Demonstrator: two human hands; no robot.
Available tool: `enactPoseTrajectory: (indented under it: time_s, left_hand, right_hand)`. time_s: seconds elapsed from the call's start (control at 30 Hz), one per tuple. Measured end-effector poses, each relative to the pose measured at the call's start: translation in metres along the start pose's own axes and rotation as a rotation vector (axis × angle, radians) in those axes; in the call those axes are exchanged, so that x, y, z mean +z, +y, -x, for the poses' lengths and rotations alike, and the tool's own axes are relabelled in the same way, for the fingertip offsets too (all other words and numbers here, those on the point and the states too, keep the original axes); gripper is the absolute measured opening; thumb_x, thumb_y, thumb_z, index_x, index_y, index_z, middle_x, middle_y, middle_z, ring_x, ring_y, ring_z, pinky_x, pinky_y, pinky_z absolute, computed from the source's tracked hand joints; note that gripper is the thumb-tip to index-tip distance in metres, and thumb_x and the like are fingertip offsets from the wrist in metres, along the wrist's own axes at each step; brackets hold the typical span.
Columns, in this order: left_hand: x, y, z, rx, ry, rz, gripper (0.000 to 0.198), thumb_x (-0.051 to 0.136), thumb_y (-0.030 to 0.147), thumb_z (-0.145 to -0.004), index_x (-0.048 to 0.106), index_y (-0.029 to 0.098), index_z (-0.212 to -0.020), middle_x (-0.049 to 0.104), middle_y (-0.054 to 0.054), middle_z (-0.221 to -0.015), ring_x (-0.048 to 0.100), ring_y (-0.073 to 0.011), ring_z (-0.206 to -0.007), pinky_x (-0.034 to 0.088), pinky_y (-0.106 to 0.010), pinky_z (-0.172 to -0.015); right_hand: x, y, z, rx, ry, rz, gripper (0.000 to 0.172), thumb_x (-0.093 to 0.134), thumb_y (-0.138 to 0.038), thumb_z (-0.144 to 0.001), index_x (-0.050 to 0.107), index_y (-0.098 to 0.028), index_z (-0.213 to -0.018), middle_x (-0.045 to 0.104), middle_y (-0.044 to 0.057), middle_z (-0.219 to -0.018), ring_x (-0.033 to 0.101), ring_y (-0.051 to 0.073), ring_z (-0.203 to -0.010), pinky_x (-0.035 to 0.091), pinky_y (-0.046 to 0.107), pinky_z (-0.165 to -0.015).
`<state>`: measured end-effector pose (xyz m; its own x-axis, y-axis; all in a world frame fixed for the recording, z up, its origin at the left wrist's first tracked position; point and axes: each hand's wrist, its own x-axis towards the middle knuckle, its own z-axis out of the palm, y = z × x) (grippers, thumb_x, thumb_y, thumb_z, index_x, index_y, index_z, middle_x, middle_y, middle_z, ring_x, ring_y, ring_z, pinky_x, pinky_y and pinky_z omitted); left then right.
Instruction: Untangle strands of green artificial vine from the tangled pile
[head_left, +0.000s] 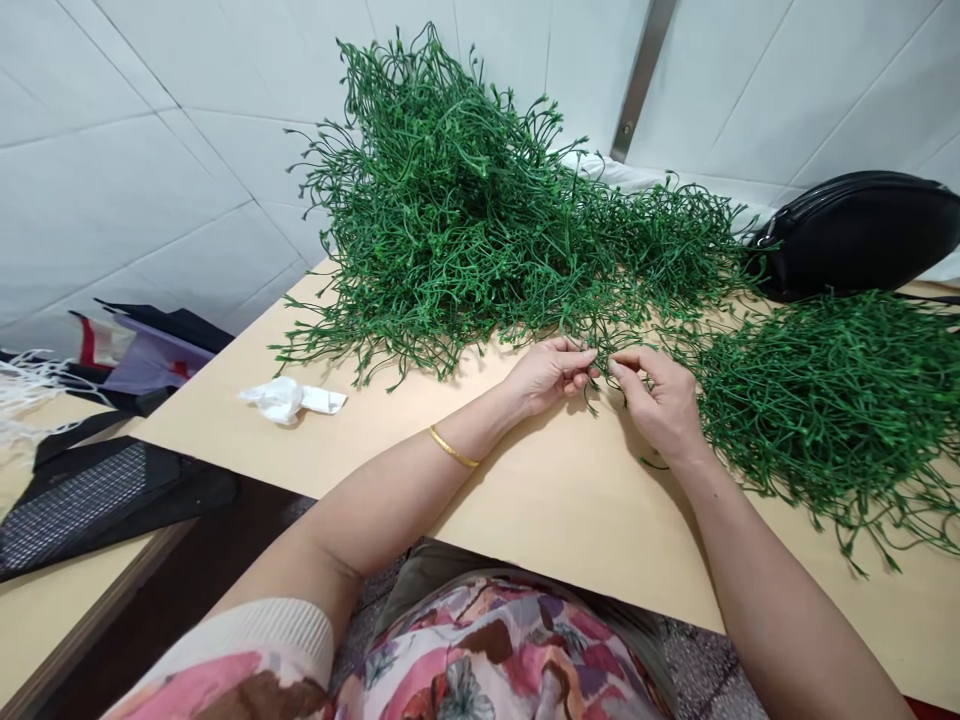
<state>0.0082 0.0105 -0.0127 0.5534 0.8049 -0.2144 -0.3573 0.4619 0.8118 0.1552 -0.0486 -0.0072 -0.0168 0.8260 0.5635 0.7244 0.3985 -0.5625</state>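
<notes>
My left hand (556,372) and my right hand (658,396) meet near the middle of the table, fingertips a small gap apart. Each is closed in a pinch on thin green artificial plant stems (592,407), whose ends dangle just below the left fingers. Exactly how many stems are held cannot be made out. Behind the hands rises a large tangled heap of green artificial stems (450,210) with small forked tips. Beside my right wrist lies a second, lower pile of the same stems (832,400).
A crumpled white tissue (289,399) lies left of my forearm on the wooden table (510,510). Behind the right pile sits a black bag (862,235). White tiled wall (217,160) closes off the back. Folded fabrics and a dark bag (82,500) lie on another surface at left.
</notes>
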Motion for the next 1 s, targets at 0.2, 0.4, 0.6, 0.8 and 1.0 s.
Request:
enactPoseTrajectory:
  time_s: [0.2,0.4,0.6,0.8,1.0]
  left_hand:
    - [0.001,0.001,0.001,-0.054,-0.047,-0.004,0.020,0.065,0.017,-0.072,0.047,0.012,-0.064,0.057,-0.001,-0.053,0.039,-0.0011,-0.036,0.021,-0.013,-0.033]
    - [0.001,0.002,0.001,-0.049,-0.068,0.015,0.022,0.066,0.023,-0.072,0.051,0.011,-0.062,0.054,0.000,-0.050,0.037,-0.0006,-0.035,0.020,-0.013,-0.033]
    - [-0.002,0.001,-0.001,-0.065,-0.095,0.000,0.022,0.064,0.028,-0.075,0.055,0.009,-0.067,0.057,-0.003,-0.054,0.041,-0.0025,-0.037,0.023,-0.014,-0.033]
    - [-0.004,0.000,-0.002,-0.052,-0.089,0.038,0.015,0.067,0.020,-0.071,0.058,0.009,-0.067,0.053,0.001,-0.052,0.045,-0.0031,-0.040,0.031,-0.014,-0.036]
    - [-0.001,-0.002,-0.003,-0.058,-0.027,0.099,0.010,0.064,0.006,-0.069,0.057,0.009,-0.063,0.054,0.001,-0.051,0.048,-0.0038,-0.042,0.035,-0.013,-0.040]
  right_hand:
    - [-0.005,-0.009,0.002,-0.049,0.150,0.046,0.015,0.045,-0.024,-0.084,0.057,-0.020,-0.076,0.058,0.004,-0.074,0.052,0.016,-0.072,0.042,0.031,-0.069]
    - [-0.003,-0.019,0.004,-0.149,-0.051,0.144,0.019,0.044,-0.027,-0.086,0.062,-0.021,-0.082,0.066,0.005,-0.089,0.055,0.020,-0.086,0.038,0.037,-0.082]
    - [0.000,-0.003,0.000,-0.081,-0.084,0.040,0.024,0.041,-0.030,-0.088,0.063,-0.021,-0.093,0.066,0.006,-0.100,0.054,0.020,-0.095,0.039,0.035,-0.084]
    - [0.005,-0.001,0.002,-0.058,-0.181,0.277,0.026,0.042,-0.032,-0.087,0.059,-0.021,-0.104,0.064,0.005,-0.098,0.047,0.023,-0.089,0.033,0.038,-0.080]
    - [0.013,-0.004,0.004,-0.055,-0.153,0.478,0.023,0.038,-0.028,-0.089,0.059,-0.019,-0.091,0.062,0.007,-0.086,0.043,0.023,-0.084,0.027,0.038,-0.077]
